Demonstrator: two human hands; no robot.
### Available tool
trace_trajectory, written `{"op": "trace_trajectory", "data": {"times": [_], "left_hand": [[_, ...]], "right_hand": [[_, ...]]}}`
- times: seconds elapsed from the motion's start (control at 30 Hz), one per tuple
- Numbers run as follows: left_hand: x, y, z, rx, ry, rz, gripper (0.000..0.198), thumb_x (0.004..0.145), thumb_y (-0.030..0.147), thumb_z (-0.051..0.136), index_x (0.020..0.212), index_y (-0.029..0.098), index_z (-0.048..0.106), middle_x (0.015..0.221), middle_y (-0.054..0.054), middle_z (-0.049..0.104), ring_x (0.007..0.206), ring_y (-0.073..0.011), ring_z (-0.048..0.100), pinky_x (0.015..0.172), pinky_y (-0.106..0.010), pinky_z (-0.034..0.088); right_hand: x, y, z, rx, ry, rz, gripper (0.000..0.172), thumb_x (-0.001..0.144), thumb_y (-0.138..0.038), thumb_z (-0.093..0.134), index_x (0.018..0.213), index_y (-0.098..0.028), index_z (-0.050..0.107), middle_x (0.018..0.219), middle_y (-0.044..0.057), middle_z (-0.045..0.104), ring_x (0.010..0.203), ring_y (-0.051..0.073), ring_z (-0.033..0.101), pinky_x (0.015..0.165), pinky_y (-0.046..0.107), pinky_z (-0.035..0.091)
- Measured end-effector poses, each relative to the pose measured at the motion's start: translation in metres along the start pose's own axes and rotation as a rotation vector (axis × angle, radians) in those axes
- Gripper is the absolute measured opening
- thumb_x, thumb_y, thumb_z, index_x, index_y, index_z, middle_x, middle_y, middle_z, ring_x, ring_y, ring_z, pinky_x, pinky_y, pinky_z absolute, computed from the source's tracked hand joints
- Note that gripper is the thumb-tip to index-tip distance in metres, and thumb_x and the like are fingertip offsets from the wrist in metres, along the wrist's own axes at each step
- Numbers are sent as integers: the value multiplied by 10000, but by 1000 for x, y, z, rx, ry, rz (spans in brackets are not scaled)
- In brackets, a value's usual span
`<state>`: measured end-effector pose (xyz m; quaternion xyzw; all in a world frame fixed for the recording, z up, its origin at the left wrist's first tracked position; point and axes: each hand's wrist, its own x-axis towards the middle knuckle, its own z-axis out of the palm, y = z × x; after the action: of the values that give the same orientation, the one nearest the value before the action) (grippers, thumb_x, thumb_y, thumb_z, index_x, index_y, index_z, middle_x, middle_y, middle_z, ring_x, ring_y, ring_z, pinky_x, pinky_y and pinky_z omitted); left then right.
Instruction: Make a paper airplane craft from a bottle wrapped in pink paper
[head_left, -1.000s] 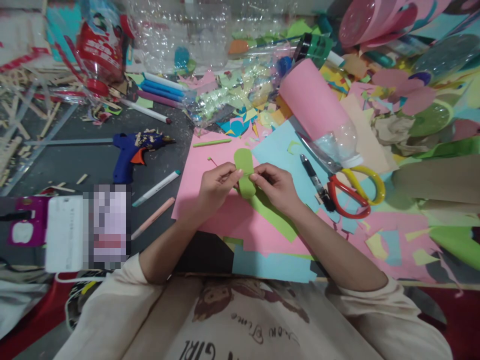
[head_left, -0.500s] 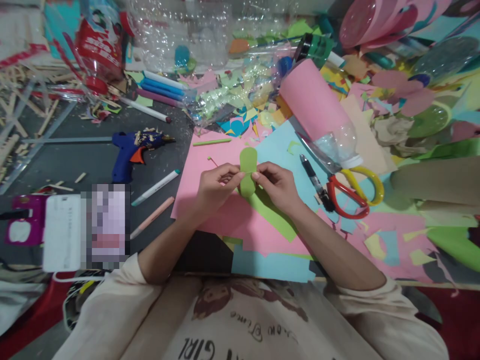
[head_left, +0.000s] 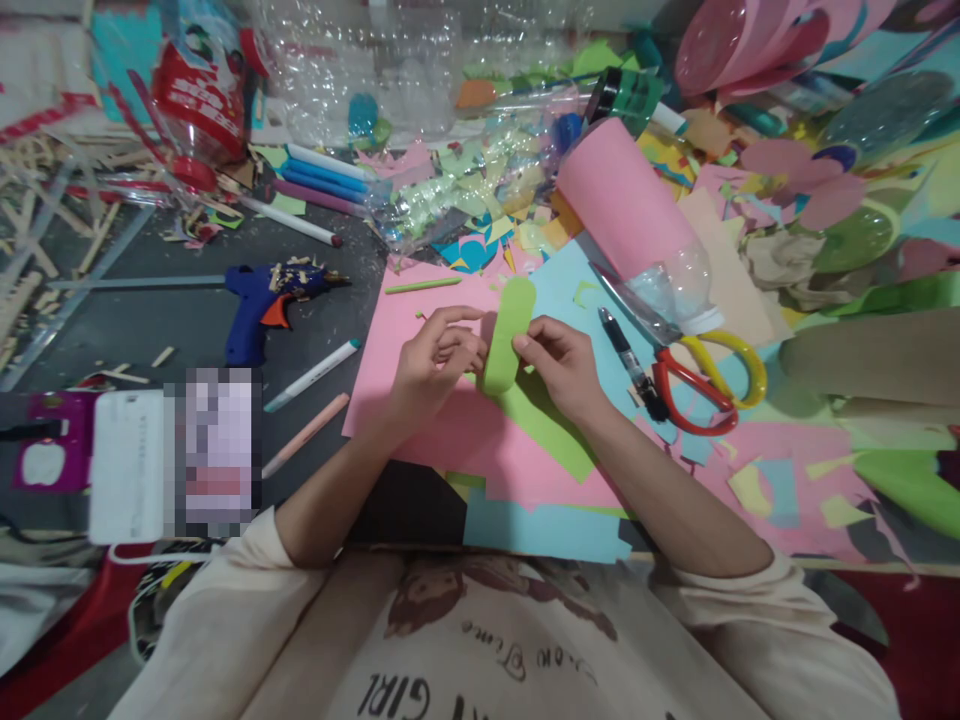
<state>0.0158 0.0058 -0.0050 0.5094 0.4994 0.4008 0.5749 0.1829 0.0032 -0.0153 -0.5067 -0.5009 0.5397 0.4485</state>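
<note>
A green paper cut-out [head_left: 507, 335] with rounded ends stands tilted between my hands, above a pink paper sheet [head_left: 397, 345]. My right hand [head_left: 559, 365] pinches its right edge with thumb and fingers. My left hand [head_left: 435, 362] is curled at its left edge, fingertips touching the paper. A larger green paper strip [head_left: 551, 430] lies flat under my right wrist.
Red-and-yellow scissors [head_left: 709, 385] and a black pen [head_left: 630, 360] lie to the right. A plastic bottle wrapped in pink paper [head_left: 637, 225] lies behind them. A blue glue gun [head_left: 266, 300], markers [head_left: 311, 375] and a white phone [head_left: 127, 465] are on the left. Paper scraps cover the right side.
The green cut-out has turned and risen, its top now leaning right. My left hand's fingers have shifted from pinching it to curling beside it.
</note>
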Motion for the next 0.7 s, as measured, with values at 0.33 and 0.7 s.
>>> {"op": "trace_trajectory", "data": {"times": [0.33,0.7], "left_hand": [[0,-3,-1,-37,-155,39,363,748,285,653,1084,205,541,832,-3,683,756,-119,645,625,-200,470],[-1,-7,-3,-50,-196,34,365,744,346,707,1059,206,588,918,-28,679,789,-113,637,693,-208,504]], "right_hand": [[3,1,-1,94,38,-10,460,725,-648,699,640,-224,541,554,-51,473,510,104,485,514,266,465],[4,3,0,105,83,-10,495,690,-680,712,617,-226,529,526,-56,488,490,106,481,497,264,447]]}}
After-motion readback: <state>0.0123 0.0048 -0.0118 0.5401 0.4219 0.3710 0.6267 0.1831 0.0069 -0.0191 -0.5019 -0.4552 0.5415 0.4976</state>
